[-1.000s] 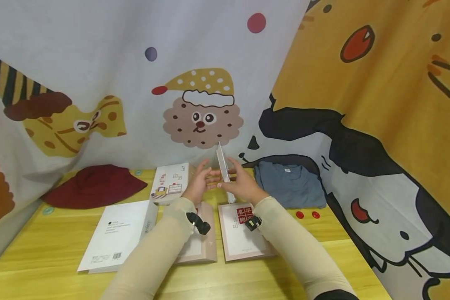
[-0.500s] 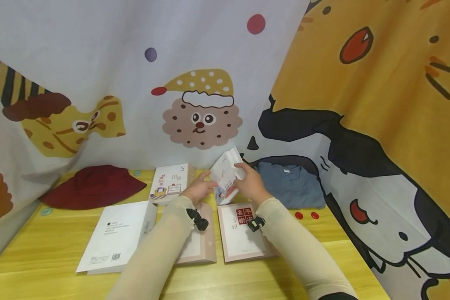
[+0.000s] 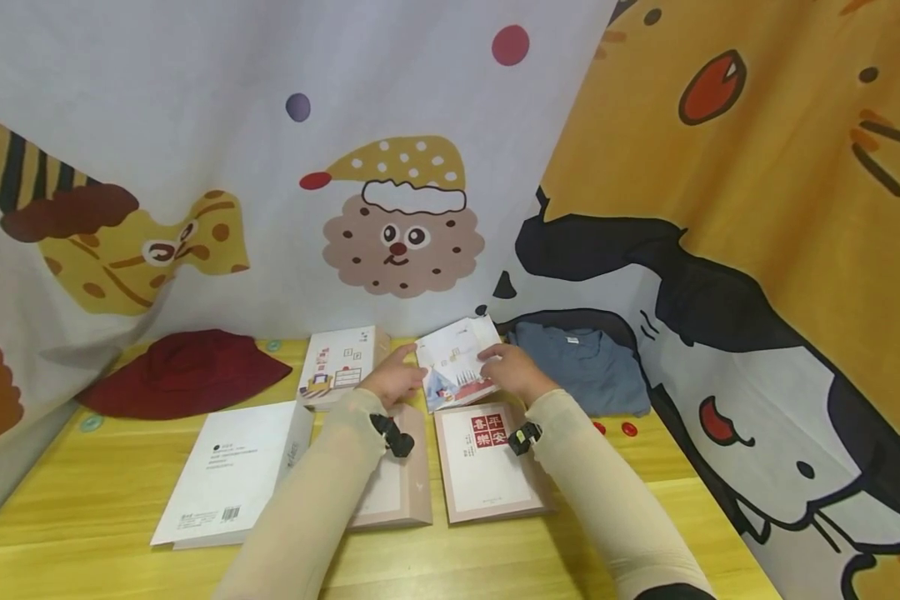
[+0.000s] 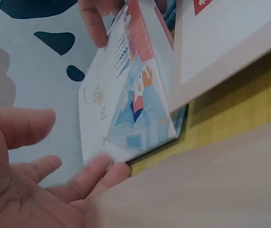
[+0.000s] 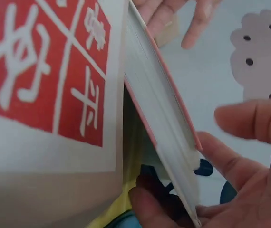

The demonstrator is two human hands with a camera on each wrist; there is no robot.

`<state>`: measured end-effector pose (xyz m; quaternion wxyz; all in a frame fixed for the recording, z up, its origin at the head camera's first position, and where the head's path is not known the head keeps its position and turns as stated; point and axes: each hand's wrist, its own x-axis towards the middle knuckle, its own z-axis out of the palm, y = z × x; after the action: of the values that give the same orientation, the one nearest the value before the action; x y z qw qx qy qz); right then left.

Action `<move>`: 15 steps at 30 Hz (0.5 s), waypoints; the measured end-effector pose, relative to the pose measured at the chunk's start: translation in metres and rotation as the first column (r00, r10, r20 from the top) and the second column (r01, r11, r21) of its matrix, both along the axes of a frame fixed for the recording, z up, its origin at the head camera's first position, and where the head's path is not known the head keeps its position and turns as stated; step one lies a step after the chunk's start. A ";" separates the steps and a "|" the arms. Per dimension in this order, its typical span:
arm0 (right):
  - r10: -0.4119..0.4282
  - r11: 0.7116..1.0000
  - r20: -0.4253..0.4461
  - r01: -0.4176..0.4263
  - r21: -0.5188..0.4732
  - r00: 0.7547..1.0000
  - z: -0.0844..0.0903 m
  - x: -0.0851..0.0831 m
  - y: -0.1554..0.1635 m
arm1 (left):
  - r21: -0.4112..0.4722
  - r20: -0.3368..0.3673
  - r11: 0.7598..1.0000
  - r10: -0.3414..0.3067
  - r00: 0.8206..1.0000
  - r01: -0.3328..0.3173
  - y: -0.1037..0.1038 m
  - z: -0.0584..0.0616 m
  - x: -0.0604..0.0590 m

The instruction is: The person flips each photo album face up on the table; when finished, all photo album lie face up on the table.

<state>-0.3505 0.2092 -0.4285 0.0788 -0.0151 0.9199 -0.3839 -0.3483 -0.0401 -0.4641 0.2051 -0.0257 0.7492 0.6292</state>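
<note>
Held item: a thin illustrated book point(image 3: 456, 365), tilted, lower edge down near the table point(image 3: 120, 500), just behind the red-seal book point(image 3: 487, 467).
Left hand point(image 3: 395, 382): fingers nearly straight and spread, tips touching the book's left lower corner; steadying, not clasping.
Right hand point(image 3: 512, 369): fingers curled over the right edge, thumb under; this hand carries it.
Handling, my guess: light, stiff covers, smooth and a bit slippery; safest held by the long edges or the spine, not a corner.
Containers: none seen; a white book point(image 3: 232, 471), another illustrated book point(image 3: 339, 365) and a pinkish book point(image 3: 397, 487) lie flat.
Others: maroon hat point(image 3: 183, 371) left, folded blue shirt point(image 3: 581, 367) right.
</note>
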 end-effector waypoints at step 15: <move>0.038 0.996 0.186 -0.024 -0.081 0.982 -0.012 -0.011 0.007 | 0.089 -0.062 0.996 -0.010 0.998 0.015 0.001 -0.001 -0.002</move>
<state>-0.3620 0.2163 -0.4400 0.1702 0.0037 0.8922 -0.4183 -0.3503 -0.0386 -0.4655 0.1867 0.0078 0.7265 0.6613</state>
